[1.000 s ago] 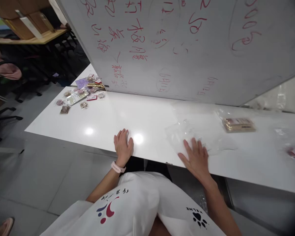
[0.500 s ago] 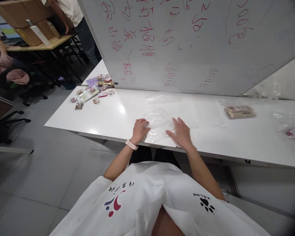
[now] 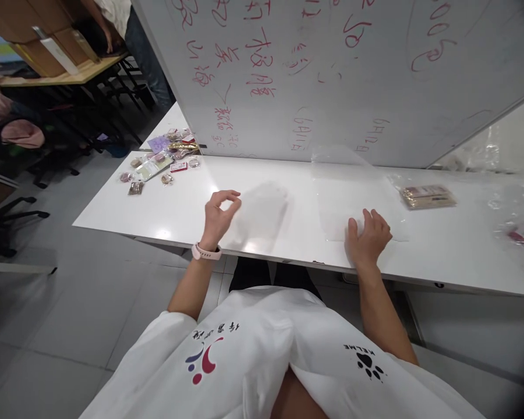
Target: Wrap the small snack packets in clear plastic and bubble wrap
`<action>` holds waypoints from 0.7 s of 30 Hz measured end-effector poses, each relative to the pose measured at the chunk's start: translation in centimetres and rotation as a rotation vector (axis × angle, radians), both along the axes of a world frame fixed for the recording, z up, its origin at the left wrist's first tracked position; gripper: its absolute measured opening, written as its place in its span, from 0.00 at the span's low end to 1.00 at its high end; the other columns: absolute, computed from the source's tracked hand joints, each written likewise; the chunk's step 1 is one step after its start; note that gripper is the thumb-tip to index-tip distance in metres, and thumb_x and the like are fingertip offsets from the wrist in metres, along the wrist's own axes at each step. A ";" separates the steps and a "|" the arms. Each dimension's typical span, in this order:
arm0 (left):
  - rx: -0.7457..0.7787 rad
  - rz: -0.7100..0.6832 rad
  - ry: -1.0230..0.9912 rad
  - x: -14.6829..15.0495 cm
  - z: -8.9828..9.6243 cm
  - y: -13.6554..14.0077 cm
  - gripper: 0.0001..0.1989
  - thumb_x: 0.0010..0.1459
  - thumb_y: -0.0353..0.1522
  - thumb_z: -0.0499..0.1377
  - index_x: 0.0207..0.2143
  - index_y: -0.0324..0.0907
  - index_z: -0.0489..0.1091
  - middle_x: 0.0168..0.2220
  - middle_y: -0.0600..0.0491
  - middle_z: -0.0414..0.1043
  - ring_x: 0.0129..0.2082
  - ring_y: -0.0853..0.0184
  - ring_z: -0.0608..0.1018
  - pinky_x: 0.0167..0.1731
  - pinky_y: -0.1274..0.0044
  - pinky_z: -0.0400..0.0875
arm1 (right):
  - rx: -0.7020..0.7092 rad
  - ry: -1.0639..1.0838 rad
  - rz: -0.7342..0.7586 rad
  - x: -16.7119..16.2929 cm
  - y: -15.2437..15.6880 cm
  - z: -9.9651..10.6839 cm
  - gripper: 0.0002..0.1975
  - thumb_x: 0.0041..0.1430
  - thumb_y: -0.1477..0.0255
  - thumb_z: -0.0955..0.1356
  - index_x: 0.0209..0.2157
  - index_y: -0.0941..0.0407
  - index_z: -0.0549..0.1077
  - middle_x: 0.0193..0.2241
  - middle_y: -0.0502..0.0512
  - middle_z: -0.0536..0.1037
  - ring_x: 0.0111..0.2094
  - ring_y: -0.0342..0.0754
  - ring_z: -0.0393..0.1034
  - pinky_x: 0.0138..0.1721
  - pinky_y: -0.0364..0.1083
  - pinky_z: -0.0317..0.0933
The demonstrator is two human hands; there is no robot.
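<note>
My left hand (image 3: 220, 216), with a pale band on its wrist, is over the left middle of the white table. Its thumb and forefinger are pinched on the edge of a clear plastic bag (image 3: 264, 212), which is smeared by motion. Farther right, my right hand (image 3: 370, 240) rests palm down with its fingers apart and slightly bent. It lies at the front edge of another clear plastic bag (image 3: 338, 203), spread flat on the table.
A packet of thin tan sticks (image 3: 428, 196) lies right of my right hand. Crumpled clear plastic (image 3: 513, 212) is at the far right. Several small wrapped packets (image 3: 157, 164) are heaped at the left. A whiteboard (image 3: 279, 110) stands behind the white table (image 3: 126, 224).
My hands have moved apart. The left went left with a clear plastic bag, and the right slid right onto the flat bag. The crumpled plastic between them has left the table's middle.
</note>
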State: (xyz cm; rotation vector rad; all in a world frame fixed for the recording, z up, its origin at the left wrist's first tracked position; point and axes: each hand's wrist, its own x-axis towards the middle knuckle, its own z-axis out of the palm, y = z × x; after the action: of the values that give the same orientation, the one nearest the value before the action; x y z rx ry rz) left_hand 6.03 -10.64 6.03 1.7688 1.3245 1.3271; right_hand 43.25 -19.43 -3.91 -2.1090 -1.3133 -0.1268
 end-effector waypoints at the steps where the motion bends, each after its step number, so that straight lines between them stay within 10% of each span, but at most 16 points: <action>1: -0.004 -0.003 -0.108 -0.2 1.1 0.1 0.07 0.59 0.33 0.62 0.29 0.43 0.70 0.37 0.52 0.77 0.43 0.64 0.78 0.48 0.67 0.73 | 0.072 0.061 0.027 -1.2 0.0 0.8 0.31 0.68 0.53 0.57 0.60 0.61 0.68 0.61 0.70 0.67 0.64 0.62 0.56 0.63 0.64 0.50; 9: 0.208 0.054 -0.269 4.5 7.7 -1.6 0.12 0.68 0.44 0.54 0.37 0.45 0.62 0.23 0.61 0.66 0.20 0.75 0.74 0.18 0.85 0.66 | -0.010 0.613 0.813 -17.4 -2.9 6.5 0.58 0.57 0.44 0.68 0.71 0.44 0.25 0.73 0.59 0.36 0.72 0.61 0.42 0.64 0.65 0.54; 12: 0.279 0.063 -0.237 6.5 8.2 -3.1 0.13 0.70 0.46 0.51 0.40 0.46 0.63 0.22 0.61 0.63 0.19 0.75 0.73 0.18 0.84 0.66 | 0.068 0.608 0.658 -19.8 -1.6 6.5 0.54 0.60 0.47 0.67 0.72 0.47 0.29 0.73 0.59 0.37 0.71 0.59 0.43 0.65 0.65 0.53; 14: 0.336 0.065 -0.189 6.2 8.0 -3.2 0.15 0.69 0.47 0.52 0.40 0.46 0.65 0.21 0.62 0.62 0.18 0.75 0.71 0.18 0.83 0.65 | 0.183 0.560 0.530 -18.4 0.1 6.5 0.37 0.67 0.52 0.62 0.70 0.54 0.51 0.68 0.63 0.58 0.65 0.56 0.59 0.62 0.61 0.58; 17: 0.507 0.017 0.009 3.3 7.4 -1.7 0.16 0.63 0.48 0.60 0.35 0.45 0.69 0.18 0.62 0.61 0.16 0.76 0.67 0.20 0.81 0.63 | 0.371 0.337 0.306 -12.6 2.3 7.2 0.24 0.72 0.56 0.57 0.49 0.57 0.75 0.46 0.62 0.79 0.49 0.54 0.73 0.53 0.59 0.67; 21: 0.581 -0.264 0.500 -1.7 5.6 0.5 0.16 0.57 0.46 0.66 0.39 0.46 0.74 0.16 0.62 0.58 0.16 0.74 0.64 0.21 0.79 0.59 | 0.551 -0.062 0.086 -4.5 1.9 8.0 0.20 0.70 0.56 0.61 0.39 0.54 0.78 0.39 0.61 0.80 0.46 0.58 0.73 0.53 0.62 0.63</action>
State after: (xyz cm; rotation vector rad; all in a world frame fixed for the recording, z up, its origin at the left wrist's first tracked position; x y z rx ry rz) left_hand 4.34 -10.11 11.62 2.7047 0.9254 1.2391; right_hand 38.74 -17.54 4.09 -1.5904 -1.2296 -0.4645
